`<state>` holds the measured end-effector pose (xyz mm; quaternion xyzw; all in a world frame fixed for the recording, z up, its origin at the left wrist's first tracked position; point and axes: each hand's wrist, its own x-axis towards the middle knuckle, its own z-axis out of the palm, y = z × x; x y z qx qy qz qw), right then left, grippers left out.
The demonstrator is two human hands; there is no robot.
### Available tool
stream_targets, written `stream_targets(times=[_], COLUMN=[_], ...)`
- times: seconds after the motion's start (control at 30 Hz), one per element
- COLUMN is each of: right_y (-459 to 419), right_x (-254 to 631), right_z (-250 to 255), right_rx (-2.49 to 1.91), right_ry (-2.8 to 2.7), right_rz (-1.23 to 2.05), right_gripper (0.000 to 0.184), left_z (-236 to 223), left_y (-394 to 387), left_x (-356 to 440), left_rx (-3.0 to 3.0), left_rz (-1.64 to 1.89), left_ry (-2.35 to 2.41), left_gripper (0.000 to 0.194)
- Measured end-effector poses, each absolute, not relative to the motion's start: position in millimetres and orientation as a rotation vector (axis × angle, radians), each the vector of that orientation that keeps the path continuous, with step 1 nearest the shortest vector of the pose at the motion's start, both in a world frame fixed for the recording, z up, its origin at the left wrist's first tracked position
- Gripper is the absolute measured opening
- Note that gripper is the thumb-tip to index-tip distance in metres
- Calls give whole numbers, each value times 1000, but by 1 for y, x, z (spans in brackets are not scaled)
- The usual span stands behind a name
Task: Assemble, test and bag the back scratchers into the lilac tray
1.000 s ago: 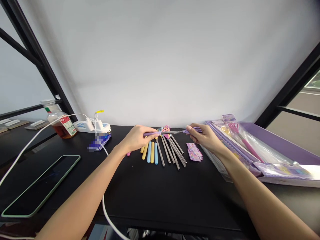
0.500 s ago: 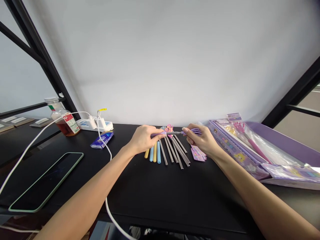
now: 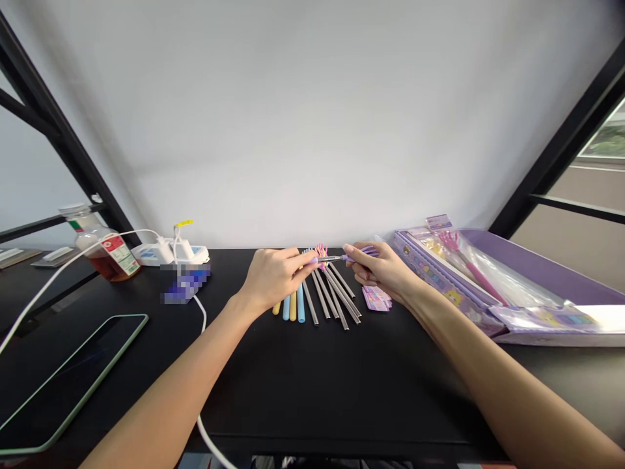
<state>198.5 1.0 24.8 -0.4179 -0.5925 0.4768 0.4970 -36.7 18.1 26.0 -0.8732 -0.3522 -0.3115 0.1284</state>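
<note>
My left hand (image 3: 276, 280) curls closed around the lilac grip (image 3: 312, 260) of a slim metal rod (image 3: 332, 258), while my right hand (image 3: 378, 270) pinches the rod's other, purple end (image 3: 364, 253) between thumb and fingers, so the rod sits level between my hands, just above the desk (image 3: 293, 384). Right beneath it, grey metal tubes (image 3: 332, 296) fan out, with yellow and blue sleeves (image 3: 293, 306) beside them and pink claw heads (image 3: 321, 251) at their far end. Pink printed cards (image 3: 375, 298) lie just below my right hand. Further right sits a purple tray (image 3: 537, 260) holding packaged goods, among them a pink back scratcher in a clear bag (image 3: 469, 257). Off to my left are a phone (image 3: 73, 384), a bottle of amber liquid (image 3: 107, 257) and a power strip (image 3: 166, 254), with a white cable (image 3: 200, 312) running across the desk.
</note>
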Motion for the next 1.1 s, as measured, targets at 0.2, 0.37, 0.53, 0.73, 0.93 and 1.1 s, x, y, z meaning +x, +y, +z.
stream_targets(times=[0.2, 0.37, 0.53, 0.73, 0.93, 1.1], right_y=[1, 9, 20, 17, 3, -1], right_x=[208, 223, 228, 229, 216, 193], right_z=[29, 29, 12, 11, 25, 22], right_rx=[-952, -988, -1430, -1465, -1006, -986], right_ry=[-1482, -1348, -1809, -1829, -1763, -1719], right_rz=[1177, 1256, 514, 508, 1087, 1016], right_gripper=[46, 52, 24, 9, 40, 39], left_z=[35, 34, 34, 28, 20, 14], left_y=[13, 18, 20, 21, 15, 9], left_x=[-35, -44, -50, -46, -35, -23], left_rx=[-2540, -2580, -2656, -2683, -2664, -2589], left_rz=[-718, -660, -678, -630, -604, -618], left_ry=[-1078, -1314, -1427, -1394, -1202, -1133], left_gripper=[42, 31, 35, 38, 35, 31])
